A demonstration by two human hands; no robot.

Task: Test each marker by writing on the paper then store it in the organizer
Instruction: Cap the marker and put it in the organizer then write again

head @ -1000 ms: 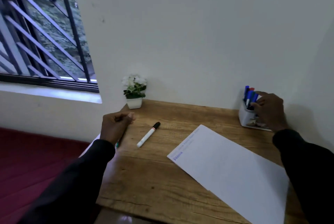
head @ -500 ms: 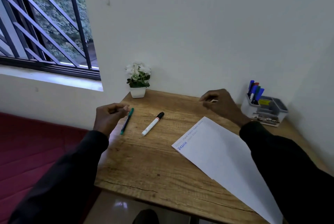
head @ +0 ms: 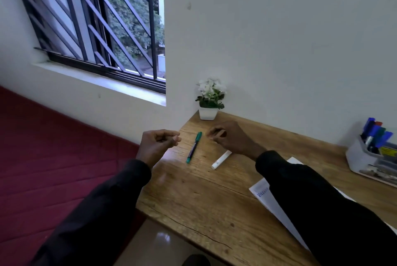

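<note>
While green marker (head: 194, 147) & white marker (head: 221, 159) await testing on counter (head: 193, 201), R hand (head: 232, 139) hovers, grip open, prob. to pick one; L hand (head: 159, 143) fisted, seemingly empty.

Dim, soft daylight enters from the window (head: 120, 29); wide-angle bending at edges, slight softness.
</note>
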